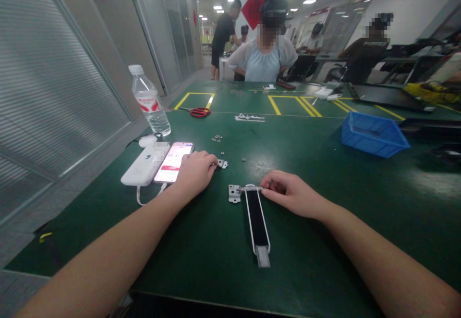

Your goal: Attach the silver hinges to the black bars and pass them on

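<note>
My left hand (197, 170) is closed, its fingertips on a small silver metal bracket (223, 164) partly hidden behind them. Before me lies a long black strip piece (258, 219) with a white frame and a pale tab at its near end. A thin metal pin (256, 189) crosses its far end, joined on the left to a flat metal hinge plate (234, 193) with holes. My right hand (284, 189) pinches the pin's right end between thumb and forefinger. Small nuts (244, 159) and several washers (216, 138) lie beyond the hands.
A lit phone (175, 162), a white power bank (144, 166) and a water bottle (149, 102) stand left. Red-handled scissors (200, 112) and small silver parts (249, 117) lie farther back. On the right is a blue bin (374, 134). A person (264, 56) is across the table.
</note>
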`<state>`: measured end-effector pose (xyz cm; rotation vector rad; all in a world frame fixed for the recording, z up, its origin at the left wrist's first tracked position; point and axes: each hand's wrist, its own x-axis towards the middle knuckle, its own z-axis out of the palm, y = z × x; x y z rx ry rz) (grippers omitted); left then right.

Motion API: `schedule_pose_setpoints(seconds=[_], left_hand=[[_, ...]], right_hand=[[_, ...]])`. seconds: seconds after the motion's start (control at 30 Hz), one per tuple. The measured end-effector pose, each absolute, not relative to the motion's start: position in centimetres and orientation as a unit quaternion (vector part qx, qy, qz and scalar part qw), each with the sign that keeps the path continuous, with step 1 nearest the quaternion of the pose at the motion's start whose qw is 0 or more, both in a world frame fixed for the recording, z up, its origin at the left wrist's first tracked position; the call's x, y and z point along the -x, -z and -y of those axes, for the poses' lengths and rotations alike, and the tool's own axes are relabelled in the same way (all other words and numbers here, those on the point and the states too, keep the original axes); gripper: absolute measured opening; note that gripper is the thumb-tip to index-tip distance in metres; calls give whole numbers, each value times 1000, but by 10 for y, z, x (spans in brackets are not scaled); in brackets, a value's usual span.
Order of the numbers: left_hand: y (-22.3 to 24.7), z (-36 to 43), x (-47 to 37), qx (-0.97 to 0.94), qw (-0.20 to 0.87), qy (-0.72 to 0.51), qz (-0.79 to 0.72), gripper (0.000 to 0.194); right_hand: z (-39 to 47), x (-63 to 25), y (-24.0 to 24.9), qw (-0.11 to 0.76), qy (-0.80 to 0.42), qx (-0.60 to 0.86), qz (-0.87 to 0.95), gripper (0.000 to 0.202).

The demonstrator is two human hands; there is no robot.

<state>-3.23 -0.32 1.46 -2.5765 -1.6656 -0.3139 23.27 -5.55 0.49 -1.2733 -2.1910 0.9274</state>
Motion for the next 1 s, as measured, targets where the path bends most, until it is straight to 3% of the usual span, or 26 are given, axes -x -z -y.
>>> schedule_pose_setpoints(seconds=[0.43, 0.8, 1.0], left_hand=[[-17, 23, 15, 874, 23, 237, 423, 14], [-13, 41, 6, 906, 88, 329, 253, 17], [-17, 48, 1, 887, 147, 406, 166, 17]], right_hand=[[54, -232, -2, 258, -383, 460, 758, 17], [55, -224, -8, 402, -496, 444, 629, 33], [64, -216, -16, 416, -579, 392, 582, 47]])
